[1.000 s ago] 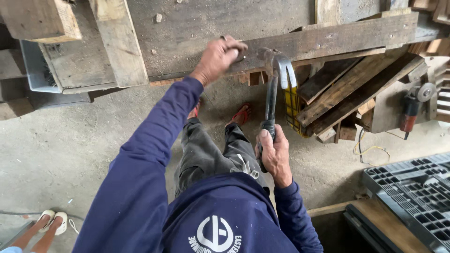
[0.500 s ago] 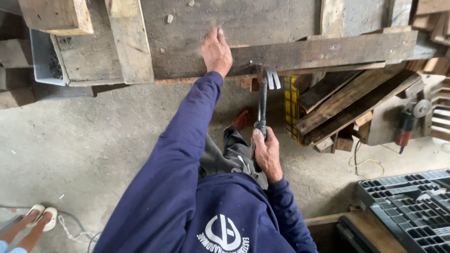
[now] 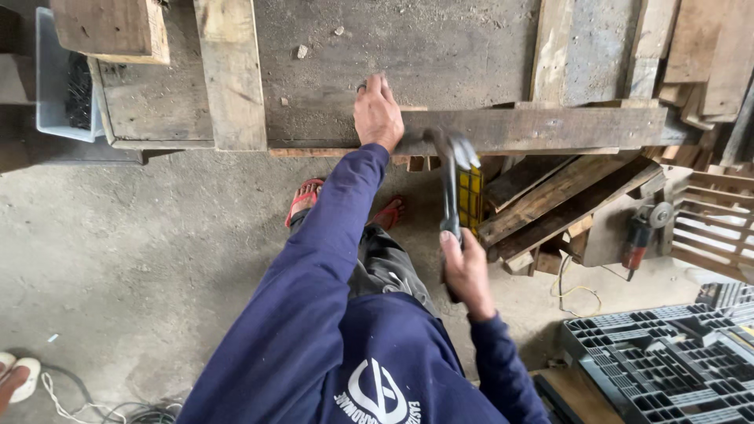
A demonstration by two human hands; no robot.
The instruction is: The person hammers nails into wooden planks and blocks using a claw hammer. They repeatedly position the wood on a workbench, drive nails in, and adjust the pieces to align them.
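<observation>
The left hand (image 3: 378, 115) presses flat and open on the long weathered grey wooden plank (image 3: 542, 128) at the table's (image 3: 424, 47) edge to steady it, while the right hand (image 3: 468, 275) grips a dark metal claw hammer (image 3: 450, 184) whose head meets it.

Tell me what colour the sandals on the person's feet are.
Red; the sandals show under the workbench edge in the head view.
</observation>
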